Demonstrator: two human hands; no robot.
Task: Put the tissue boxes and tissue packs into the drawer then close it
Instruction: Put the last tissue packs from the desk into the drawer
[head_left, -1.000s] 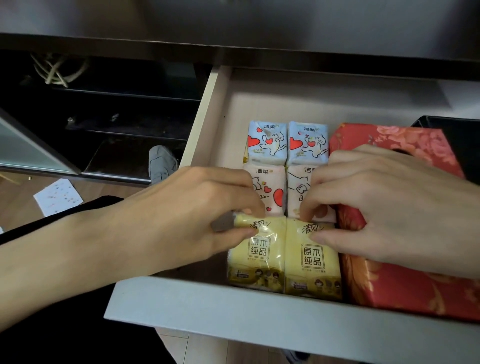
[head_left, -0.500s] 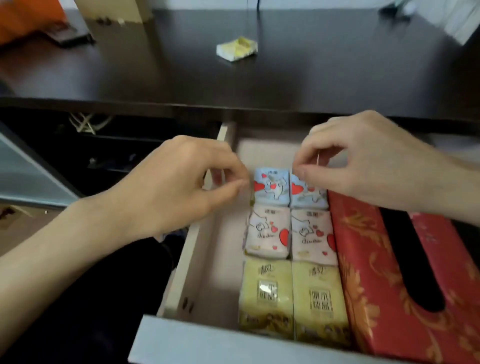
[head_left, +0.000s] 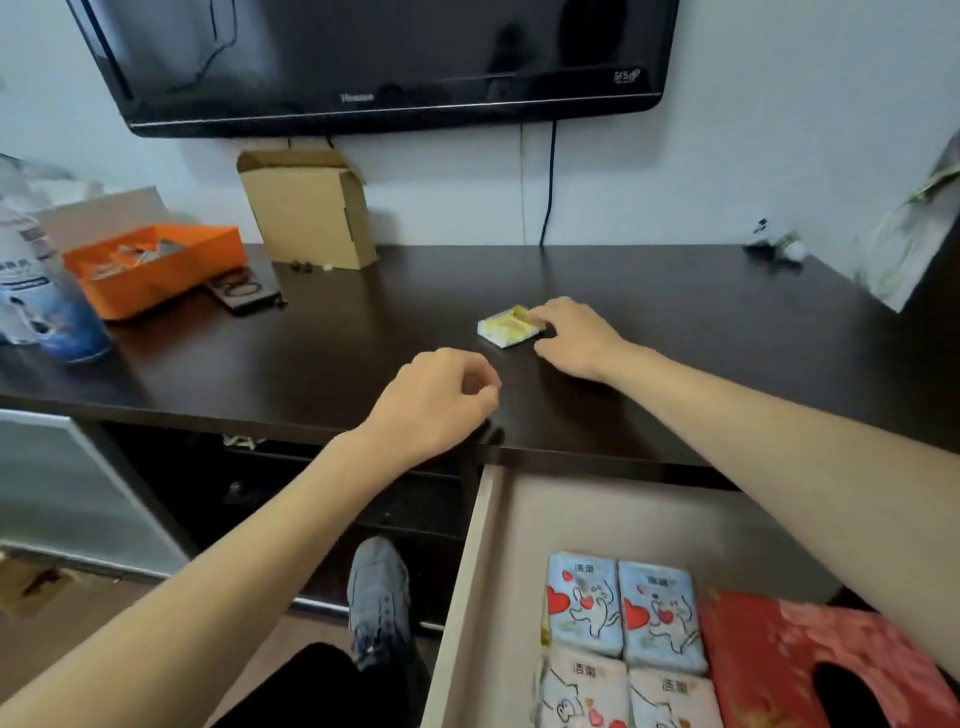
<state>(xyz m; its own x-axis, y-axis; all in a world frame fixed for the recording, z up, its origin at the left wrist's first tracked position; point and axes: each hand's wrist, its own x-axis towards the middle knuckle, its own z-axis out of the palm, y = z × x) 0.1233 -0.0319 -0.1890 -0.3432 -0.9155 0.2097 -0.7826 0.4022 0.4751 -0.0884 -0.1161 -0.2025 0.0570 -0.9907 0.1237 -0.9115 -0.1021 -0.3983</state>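
Note:
A small yellow tissue pack (head_left: 506, 328) lies flat on the dark table top (head_left: 363, 353). My right hand (head_left: 576, 338) reaches over the table, its index finger and thumb closing on the pack's right end. My left hand (head_left: 441, 400) hovers over the table's front edge, fingers curled, holding nothing. Below, the drawer (head_left: 467, 571) stands open. Inside it lie two blue heart-print packs (head_left: 621, 608), two white ones (head_left: 628, 693) in front of them, and a red tissue box (head_left: 769, 644) to their right.
At the back left of the table are an open cardboard box (head_left: 311, 208), an orange box (head_left: 156, 265), a dark flat device (head_left: 244, 291) and a bottle (head_left: 41, 312). A TV (head_left: 374, 62) hangs above. A grey shoe (head_left: 379, 597) is on the floor left of the drawer.
Both hands have left the drawer and risen to the table top. My right hand has reached the yellow pack. The view has tilted up from the drawer.

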